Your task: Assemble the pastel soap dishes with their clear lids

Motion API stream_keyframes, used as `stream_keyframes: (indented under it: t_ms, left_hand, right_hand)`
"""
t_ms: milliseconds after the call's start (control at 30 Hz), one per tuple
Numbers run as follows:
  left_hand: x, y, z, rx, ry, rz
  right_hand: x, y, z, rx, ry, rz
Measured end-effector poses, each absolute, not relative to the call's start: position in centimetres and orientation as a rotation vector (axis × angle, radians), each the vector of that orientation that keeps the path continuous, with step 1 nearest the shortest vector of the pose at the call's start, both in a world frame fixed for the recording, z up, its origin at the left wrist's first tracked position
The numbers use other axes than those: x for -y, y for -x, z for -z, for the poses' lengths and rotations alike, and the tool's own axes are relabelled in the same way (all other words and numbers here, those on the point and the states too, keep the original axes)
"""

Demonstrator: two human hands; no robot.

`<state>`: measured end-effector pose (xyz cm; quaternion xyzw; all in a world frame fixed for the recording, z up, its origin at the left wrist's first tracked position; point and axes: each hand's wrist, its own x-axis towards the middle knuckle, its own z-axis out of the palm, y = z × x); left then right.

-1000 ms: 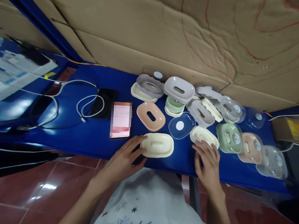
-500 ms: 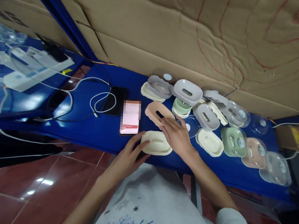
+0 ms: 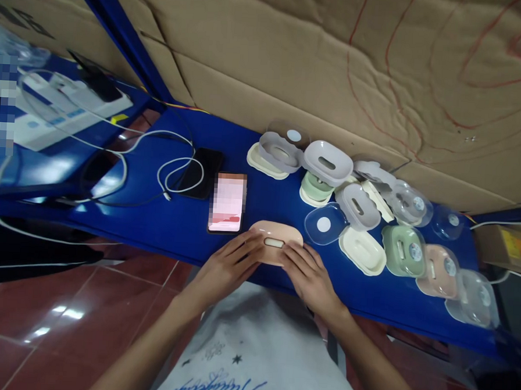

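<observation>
A peach tray [image 3: 277, 233] with an oval slot lies over a cream base near the table's front edge; cream shows through the slot. My left hand [image 3: 231, 261] grips its left end, fingers on top. At the right end, the fingers of my right hand [image 3: 311, 272] press on the same tray. A clear lid [image 3: 326, 223] with a round white sticker lies to the right, beside a cream dish [image 3: 362, 251]. To the left of the tray, a phone [image 3: 227, 202] with a lit screen lies flat.
Grey trays [image 3: 327, 162], a green dish [image 3: 403, 250], a peach dish [image 3: 437, 270] and clear lids spread over the blue table [image 3: 154, 227] at the right. A dark phone [image 3: 200, 171], a white cable and a power strip [image 3: 76, 118] are at the left. Cardboard stands behind.
The peach tray has moved toward me and now covers the cream base. My right hand has come down with it to the right end. My left hand now holds the tray's left end.
</observation>
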<state>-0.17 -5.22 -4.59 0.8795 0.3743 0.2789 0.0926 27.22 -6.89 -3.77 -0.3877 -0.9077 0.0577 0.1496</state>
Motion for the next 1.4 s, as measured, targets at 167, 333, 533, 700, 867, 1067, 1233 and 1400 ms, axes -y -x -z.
stream_keyframes:
  t_ms: [167,333,533,700,867,1067,1233,1400]
  left_hand:
    - [6.0,0.0,4.3,-1.133,-2.614,-0.833]
    - [6.2,-0.9,4.2,-1.177,-2.547,-0.890]
    - [6.1,-3.2,5.1,-1.295,-2.507,-0.889]
    - [5.7,-4.3,5.4,-1.323,-2.450,-0.939]
    - [4.9,-4.5,4.9,-1.225,-2.432,-0.871]
    - [4.3,-4.2,4.8,-1.239,-2.378,-0.898]
    - [4.4,-3.7,5.3,-1.247,-2.425,-0.955]
    - [5.0,-2.8,5.7,-1.239,-2.380,-0.957]
  right_hand:
    - [6.5,-29.4,3.7,2.396,1.284,-0.117]
    - [4.7,-31.8,2.8,2.063,1.535,-0.212]
    - [5.0,-30.3,0.5,1.034,1.323,-0.783]
    - [6.5,-28.5,1.8,0.736,1.282,-1.148]
    - [8.0,-28.9,3.2,1.124,1.505,-1.049]
    - [7.1,-30.2,2.9,1.907,1.583,-0.525]
    - [5.3,-30.3,1.9,2.458,1.233,-0.404]
    - [4.8,-30.6,1.9,2.649,1.079,-0.328]
